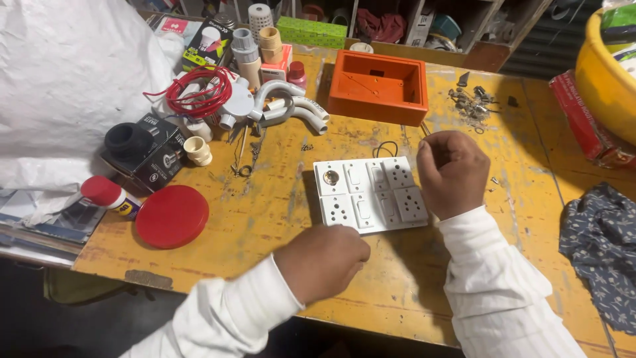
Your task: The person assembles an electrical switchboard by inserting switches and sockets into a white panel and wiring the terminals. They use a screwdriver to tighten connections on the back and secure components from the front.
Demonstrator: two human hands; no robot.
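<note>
Nearest the camera, two white striped sleeves (503,292) reach over the near edge of the worn yellow surface (265,219), each ending in a bare hand beside the white switch-and-socket plate (371,194), which lies flat at the middle of the surface. The left hand (323,260) rests just in front of the plate's near left corner, its fingers curled into a loose fist; whether they pinch anything or touch the plate's edge cannot be told. The right hand (452,174) sits at the plate's right edge, partly over it, fingers bent inward and drawn close together near the thumb; if something small sits between them, it is too small to make out. Behind the plate stands an open orange plastic box (377,86), and to the right of that box a small heap of metal screws and bits (472,103). Left of the plate lie a round red lid (172,216) and a red-capped tube (109,196), with a black carton (149,154) beyond them. Behind and left of the plate are curved white pipe bends (295,109) and a coil of red wire (197,96). Well to the plate's right, a dark patterned cloth (599,242) hangs over the surface's edge.
</note>
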